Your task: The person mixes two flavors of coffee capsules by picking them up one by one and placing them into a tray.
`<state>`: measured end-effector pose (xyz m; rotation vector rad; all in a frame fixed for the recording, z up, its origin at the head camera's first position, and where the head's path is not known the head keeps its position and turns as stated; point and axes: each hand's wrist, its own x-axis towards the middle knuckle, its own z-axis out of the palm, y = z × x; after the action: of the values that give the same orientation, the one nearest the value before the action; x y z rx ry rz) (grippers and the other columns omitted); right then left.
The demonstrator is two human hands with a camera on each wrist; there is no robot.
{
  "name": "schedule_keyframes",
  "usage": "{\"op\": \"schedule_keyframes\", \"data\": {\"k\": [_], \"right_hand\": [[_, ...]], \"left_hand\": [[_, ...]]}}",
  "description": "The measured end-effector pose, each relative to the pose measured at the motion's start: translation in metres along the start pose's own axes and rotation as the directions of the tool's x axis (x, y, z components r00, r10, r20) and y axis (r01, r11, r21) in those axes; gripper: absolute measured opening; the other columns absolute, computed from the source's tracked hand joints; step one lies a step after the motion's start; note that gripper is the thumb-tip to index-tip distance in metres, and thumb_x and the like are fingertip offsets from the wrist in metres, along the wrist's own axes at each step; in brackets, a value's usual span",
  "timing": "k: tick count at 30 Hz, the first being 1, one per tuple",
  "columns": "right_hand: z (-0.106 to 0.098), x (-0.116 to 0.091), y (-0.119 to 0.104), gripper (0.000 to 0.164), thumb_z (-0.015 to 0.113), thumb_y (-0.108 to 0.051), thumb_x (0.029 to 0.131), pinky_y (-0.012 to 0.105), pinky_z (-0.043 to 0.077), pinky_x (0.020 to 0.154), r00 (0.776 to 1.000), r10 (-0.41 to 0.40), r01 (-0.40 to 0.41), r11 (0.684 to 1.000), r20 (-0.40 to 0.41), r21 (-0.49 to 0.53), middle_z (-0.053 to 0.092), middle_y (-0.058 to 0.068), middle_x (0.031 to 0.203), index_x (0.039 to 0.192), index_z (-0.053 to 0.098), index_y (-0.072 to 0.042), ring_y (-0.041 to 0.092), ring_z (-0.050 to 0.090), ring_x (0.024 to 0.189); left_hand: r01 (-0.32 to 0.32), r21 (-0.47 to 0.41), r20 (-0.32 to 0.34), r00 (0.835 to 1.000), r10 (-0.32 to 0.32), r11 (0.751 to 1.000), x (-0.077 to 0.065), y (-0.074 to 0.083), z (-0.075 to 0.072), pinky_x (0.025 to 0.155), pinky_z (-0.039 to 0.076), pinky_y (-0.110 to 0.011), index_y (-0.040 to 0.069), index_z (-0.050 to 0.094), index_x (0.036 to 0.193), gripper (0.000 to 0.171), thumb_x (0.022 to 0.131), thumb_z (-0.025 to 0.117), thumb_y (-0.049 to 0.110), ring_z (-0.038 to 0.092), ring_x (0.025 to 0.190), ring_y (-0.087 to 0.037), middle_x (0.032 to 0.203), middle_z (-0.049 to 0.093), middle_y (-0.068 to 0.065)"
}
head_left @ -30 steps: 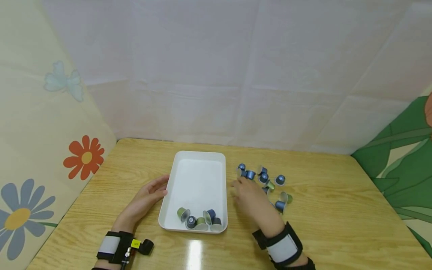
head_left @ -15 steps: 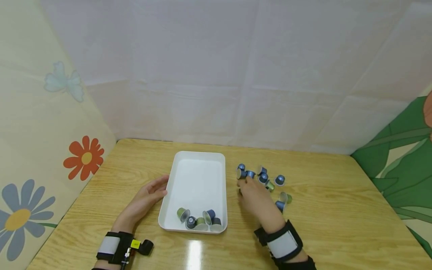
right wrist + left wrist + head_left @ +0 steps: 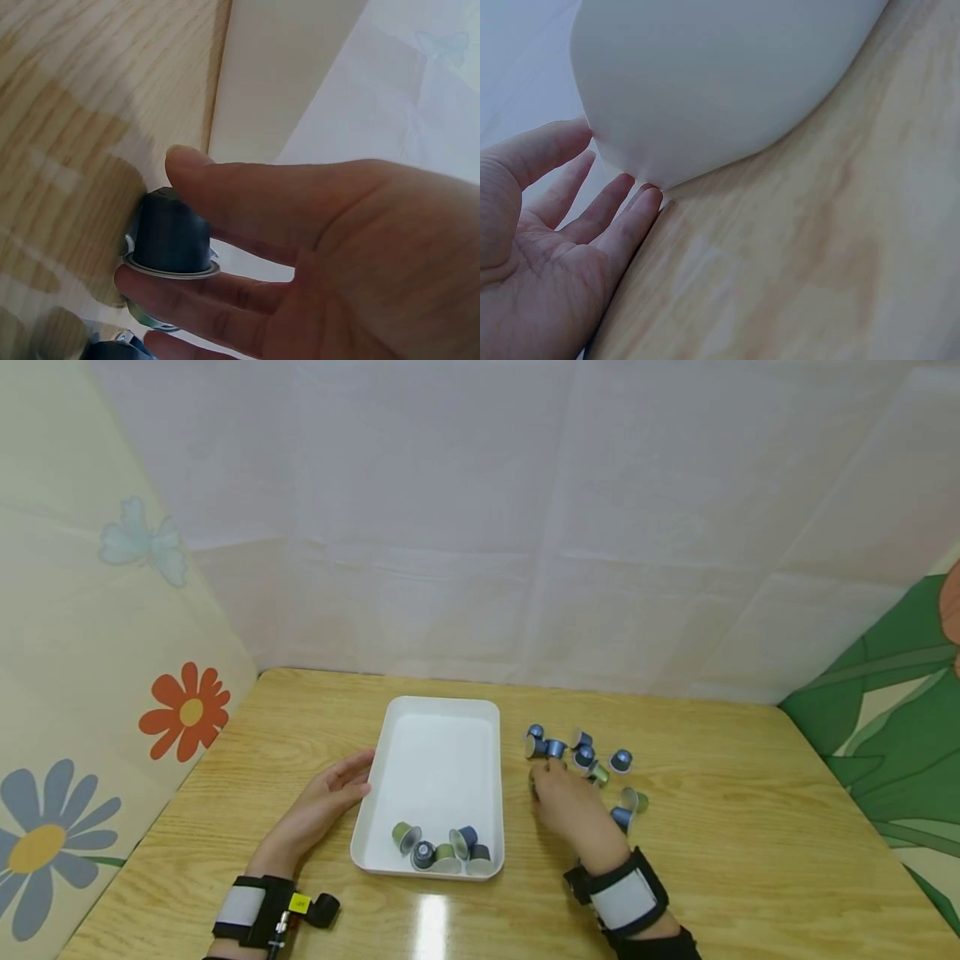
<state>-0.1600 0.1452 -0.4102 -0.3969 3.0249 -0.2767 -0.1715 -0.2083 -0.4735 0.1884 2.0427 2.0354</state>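
Note:
My left hand [image 3: 322,802] rests its fingertips against the left side of a white tray [image 3: 442,752]; in the left wrist view its fingers are spread and nearly straight along the tray wall [image 3: 705,90]. My right hand [image 3: 570,802] is low over the table, right of the tray. In the right wrist view its thumb and fingers pinch a dark coffee capsule [image 3: 169,232], thumb at the base and fingers under the rim. The head view mostly hides this capsule behind the hand. Several blue capsules [image 3: 556,748] and a green capsule [image 3: 597,772] lie just beyond the right hand.
Inside the tray, several green and dark capsules [image 3: 424,855] sit at the near end. On the right lie a lone blue capsule [image 3: 621,761] and another green capsule [image 3: 640,800]. The wooden table [image 3: 750,827] meets a white cloth backdrop [image 3: 480,568].
My right hand has shifted slightly right and toward me, onto a capsule beside the group. My left hand and the tray have stayed in place.

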Motion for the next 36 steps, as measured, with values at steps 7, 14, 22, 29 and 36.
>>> {"op": "schedule_keyframes", "data": {"k": [7,14,22,29,36], "right_hand": [[0.0026,0.0016,0.0003,0.033,0.075,-0.008,0.087,0.048,0.054,0.071,1.000,-0.001,0.001,1.000,0.008,-0.004,0.059,0.021,0.109,0.115,0.063,0.003,0.033,0.062,0.091],[0.0021,0.0008,0.0006,0.029,0.074,-0.007,0.087,0.048,0.054,0.072,1.000,-0.006,0.007,1.000,0.008,-0.014,0.060,0.019,0.105,0.112,0.064,0.003,0.033,0.062,0.091],[0.0039,0.0031,0.0003,0.030,0.074,-0.007,0.087,0.047,0.054,0.071,1.000,-0.007,0.007,1.000,0.004,-0.025,0.059,0.019,0.103,0.112,0.064,0.004,0.032,0.062,0.090],[0.0060,0.0046,0.0000,0.031,0.075,-0.007,0.087,0.045,0.055,0.070,1.000,-0.002,0.002,0.999,0.004,-0.040,0.059,0.019,0.101,0.113,0.064,0.005,0.031,0.061,0.088],[0.0071,0.0053,0.0004,0.024,0.069,-0.002,0.088,0.044,0.055,0.067,1.000,-0.002,0.002,0.999,-0.002,-0.036,0.058,0.020,0.098,0.110,0.064,0.006,0.030,0.061,0.084]], "left_hand": [[-0.012,-0.005,0.003,1.000,0.012,1.000,-0.0001,-0.0002,-0.0006,0.100,0.040,-0.017,0.001,0.035,0.151,0.064,0.096,0.065,0.013,0.035,0.142,-0.028,0.155,0.036,-0.015],[-0.006,-0.001,0.002,1.000,0.006,1.000,-0.0001,-0.0003,-0.0001,0.100,0.041,-0.017,0.001,0.035,0.151,0.064,0.096,0.065,0.013,0.035,0.141,-0.028,0.155,0.036,-0.015],[-0.001,0.004,0.001,1.000,0.001,1.000,0.0000,-0.0004,-0.0003,0.100,0.041,-0.017,0.002,0.034,0.151,0.064,0.096,0.065,0.014,0.034,0.142,-0.029,0.156,0.035,-0.015],[0.002,0.011,-0.004,1.000,-0.002,1.000,0.0000,-0.0004,0.0001,0.100,0.041,-0.017,0.002,0.036,0.151,0.063,0.096,0.065,0.014,0.036,0.141,-0.029,0.155,0.037,-0.015],[-0.013,-0.003,0.006,1.000,0.013,1.000,-0.0001,-0.0001,-0.0010,0.100,0.041,-0.017,0.001,0.035,0.151,0.063,0.096,0.064,0.013,0.035,0.141,-0.029,0.155,0.036,-0.016]]}}
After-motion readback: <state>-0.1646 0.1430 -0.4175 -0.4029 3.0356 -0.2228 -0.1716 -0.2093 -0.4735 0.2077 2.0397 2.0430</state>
